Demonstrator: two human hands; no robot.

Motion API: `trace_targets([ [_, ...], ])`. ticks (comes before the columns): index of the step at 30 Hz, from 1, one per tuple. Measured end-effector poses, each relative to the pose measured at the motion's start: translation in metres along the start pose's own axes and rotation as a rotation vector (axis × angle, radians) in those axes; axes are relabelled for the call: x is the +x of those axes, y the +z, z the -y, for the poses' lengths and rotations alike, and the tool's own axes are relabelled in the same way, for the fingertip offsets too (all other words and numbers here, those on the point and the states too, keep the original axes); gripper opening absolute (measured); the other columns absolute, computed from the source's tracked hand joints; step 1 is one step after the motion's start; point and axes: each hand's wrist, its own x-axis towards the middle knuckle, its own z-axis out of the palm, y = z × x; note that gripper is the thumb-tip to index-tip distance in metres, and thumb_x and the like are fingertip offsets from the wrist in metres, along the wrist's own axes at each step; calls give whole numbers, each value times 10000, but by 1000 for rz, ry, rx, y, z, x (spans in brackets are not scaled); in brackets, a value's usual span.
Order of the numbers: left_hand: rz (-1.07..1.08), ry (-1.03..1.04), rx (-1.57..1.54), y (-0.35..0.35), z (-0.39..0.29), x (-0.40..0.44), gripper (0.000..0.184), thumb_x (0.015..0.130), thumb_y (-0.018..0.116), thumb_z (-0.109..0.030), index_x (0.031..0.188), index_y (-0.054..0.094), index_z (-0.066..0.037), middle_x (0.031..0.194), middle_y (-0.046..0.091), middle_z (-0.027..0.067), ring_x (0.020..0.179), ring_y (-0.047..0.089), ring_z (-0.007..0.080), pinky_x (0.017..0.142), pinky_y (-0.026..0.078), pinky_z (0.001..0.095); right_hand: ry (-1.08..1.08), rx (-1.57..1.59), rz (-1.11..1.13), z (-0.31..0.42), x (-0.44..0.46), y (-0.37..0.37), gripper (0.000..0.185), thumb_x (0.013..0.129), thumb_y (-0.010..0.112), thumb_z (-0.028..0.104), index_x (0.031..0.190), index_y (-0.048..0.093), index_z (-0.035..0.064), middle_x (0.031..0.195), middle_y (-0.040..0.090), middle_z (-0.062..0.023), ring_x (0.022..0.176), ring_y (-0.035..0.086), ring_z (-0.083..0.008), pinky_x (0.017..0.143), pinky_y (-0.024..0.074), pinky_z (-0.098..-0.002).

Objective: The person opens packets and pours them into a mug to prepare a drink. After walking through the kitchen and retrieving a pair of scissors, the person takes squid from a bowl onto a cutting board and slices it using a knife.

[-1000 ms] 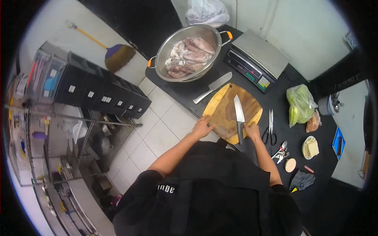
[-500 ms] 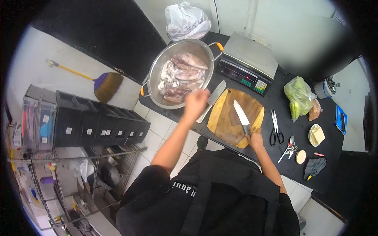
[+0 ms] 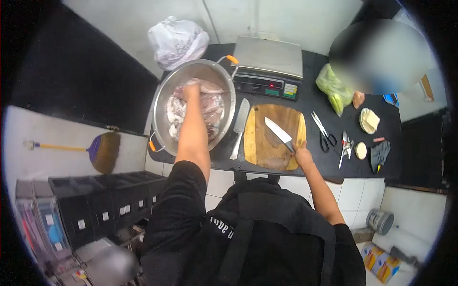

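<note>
My left hand (image 3: 192, 90) reaches down into a large steel basin (image 3: 229, 102) with orange handles, touching the pinkish, squid-like pieces (image 3: 213, 106) inside; its fingers are hidden. The handle of a white-bladed knife (image 3: 278, 129) is in my closed right hand (image 3: 303, 155), at the right edge of the wooden cutting board (image 3: 260, 143). The blade lies over the board and points up and left. Between basin and board rests a second knife (image 3: 242, 116) with a metal handle.
Behind the board stands a digital scale (image 3: 269, 57), with a white plastic bag (image 3: 177, 42) left of it. Rightward are black-handled scissors (image 3: 326, 136), a spoon (image 3: 343, 145), bagged green vegetables (image 3: 334, 90), a small bowl (image 3: 369, 121) and a dark cloth (image 3: 379, 153).
My left hand has left the board's edge and gone into the basin. My right hand has stayed at the board with the knife, whose blade now slants more to the left. The view has turned.
</note>
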Motion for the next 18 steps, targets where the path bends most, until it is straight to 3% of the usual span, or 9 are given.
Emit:
trace_targets([
  [2, 136, -80, -56, -6, -21, -5, 453, 721, 685, -343, 907, 675, 70, 783, 671, 196, 738, 656, 277, 664, 515, 381, 20, 17, -27, -2, 0, 3, 574, 846, 625, 327, 1374, 433, 212, 1355, 217, -451, 930, 618, -465, 810, 532, -441],
  [4, 226, -135, -332, 23, -19, 13, 544, 689, 706, -394, 973, 674, 69, 1031, 629, 306, 1046, 602, 389, 902, 457, 435, 12, 36, -43, 2, -2, 3, 570, 840, 629, 325, 1365, 438, 210, 1355, 207, -457, 912, 622, -466, 804, 534, -441],
  [7, 271, 39, -380, 1, -24, 12, 493, 707, 717, -350, 953, 657, 72, 958, 655, 276, 906, 644, 379, 817, 480, 427, 51, 67, -16, 11, -6, -6, 594, 830, 645, 313, 1371, 426, 205, 1357, 199, -458, 928, 617, -467, 820, 527, -440],
  [9, 16, 227, -486, -38, -34, -12, 387, 729, 722, -260, 918, 629, 65, 869, 661, 218, 788, 638, 319, 750, 485, 400, 50, 70, -16, 9, -7, -5, 581, 831, 642, 300, 1360, 422, 205, 1351, 189, -469, 946, 615, -463, 824, 527, -441],
  [11, -59, 372, -629, -85, -42, -34, 289, 781, 693, -180, 906, 604, 64, 831, 646, 152, 735, 609, 230, 701, 486, 354, 32, 73, -21, 10, -7, -6, 568, 832, 640, 286, 1349, 418, 206, 1345, 179, -481, 964, 612, -460, 828, 526, -441],
  [13, 49, 348, -961, -136, -60, -69, 264, 826, 662, -144, 980, 590, 58, 875, 647, 122, 755, 600, 178, 692, 484, 314, 9, 70, -35, 12, -12, -14, 583, 821, 651, 278, 1345, 420, 170, 1335, 177, -493, 965, 612, -463, 828, 526, -439],
  [15, 221, 308, -1049, -188, -84, -122, 263, 852, 645, -138, 1021, 579, 53, 902, 647, 107, 785, 598, 155, 707, 478, 280, -31, 58, -34, 8, -13, -11, 514, 866, 582, 246, 1346, 432, 143, 1330, 183, -498, 957, 613, -475, 811, 532, -440],
  [16, 276, 425, -1012, -196, -86, -139, 255, 860, 635, -135, 1037, 579, 41, 929, 642, 95, 821, 592, 147, 744, 471, 279, -43, 40, -41, 5, -10, -8, 492, 884, 541, 229, 1354, 431, 132, 1327, 189, -500, 954, 614, -477, 801, 536, -439],
  [18, 421, 362, -875, -209, -98, -198, 240, 871, 613, -120, 1066, 583, 17, 989, 637, 87, 905, 578, 137, 812, 453, 285, -77, 28, -11, 3, -6, -10, 476, 911, 459, 180, 1382, 419, 130, 1311, 203, -510, 952, 617, -480, 773, 544, -436],
])
